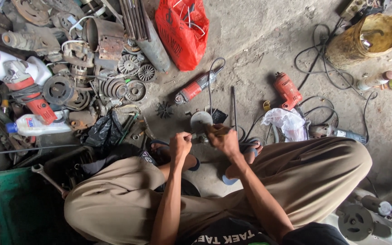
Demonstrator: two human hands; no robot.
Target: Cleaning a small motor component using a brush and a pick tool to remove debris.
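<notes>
both hands pinch a round grey metal part [201, 121] just ahead of the knees, left hand [180, 145] gripping a thin tool, right hand [223, 138] closed on the part's near edge.

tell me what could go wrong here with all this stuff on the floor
1. The small round metal part is held only between the left hand and right hand over the feet; it could slip and drop.
2. Black cables loop near the red drill; a leg might snag them.
</notes>
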